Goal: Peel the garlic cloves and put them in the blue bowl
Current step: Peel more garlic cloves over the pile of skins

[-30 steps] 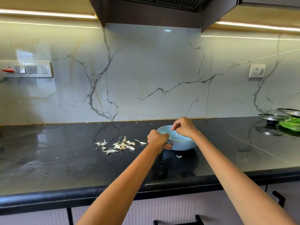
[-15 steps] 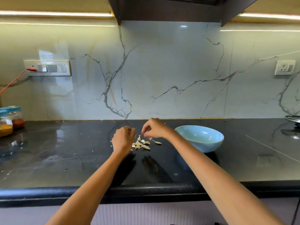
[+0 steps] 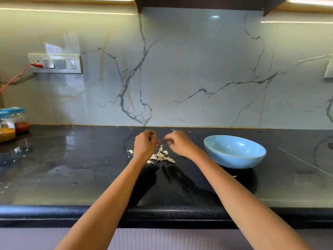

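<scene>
The blue bowl (image 3: 234,159) stands on the black counter (image 3: 72,168), to the right of my hands; I cannot see into it. A small pile of pale garlic skins and pieces (image 3: 161,156) lies left of the bowl. My left hand (image 3: 145,144) and my right hand (image 3: 177,143) hover just above that pile, fingers curled, fingertips almost meeting. They pinch a small garlic clove (image 3: 160,141) between them, mostly hidden by the fingers.
Two blue-lidded jars (image 3: 10,123) with yellow and red contents stand at the far left by the marble wall. A switch panel (image 3: 54,63) with a red plug and cord sits above them. Skin flecks dot the counter, one in front of the bowl (image 3: 234,176).
Both hands left the bowl and moved left to the skin pile. The right hand dipped to the pile, then rose to meet the left hand's fingertips.
</scene>
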